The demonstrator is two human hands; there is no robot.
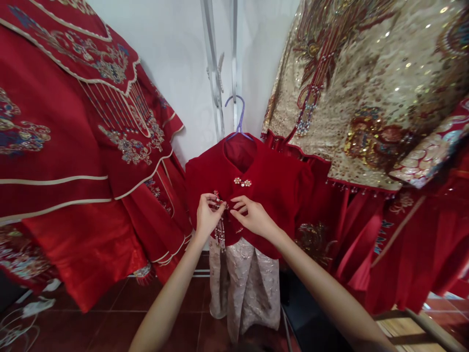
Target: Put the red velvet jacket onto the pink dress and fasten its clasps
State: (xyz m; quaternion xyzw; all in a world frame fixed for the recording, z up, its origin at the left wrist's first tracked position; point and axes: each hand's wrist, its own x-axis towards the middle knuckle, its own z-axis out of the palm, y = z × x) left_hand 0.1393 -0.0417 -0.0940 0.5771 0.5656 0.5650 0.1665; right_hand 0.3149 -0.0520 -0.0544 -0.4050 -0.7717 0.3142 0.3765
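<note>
The second clasp [222, 201] of the red velvet jacket [271, 190], hung on a purple hanger [239, 117] between two embroidered gowns, is pinched by the left hand [207, 217] and right hand [252, 215], so fastening seems underway and careful alignment is needed next.

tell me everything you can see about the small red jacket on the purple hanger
The small red jacket looks like velvet, short and boxy, with a round neck. It hangs upright on a purple hanger between larger embroidered red and gold garments. A pearl-like clasp closes it near the collar. Lower down, the left hand and right hand pinch the front edges at a beaded tassel clasp. A pale brocade skirt hangs beneath.
</note>
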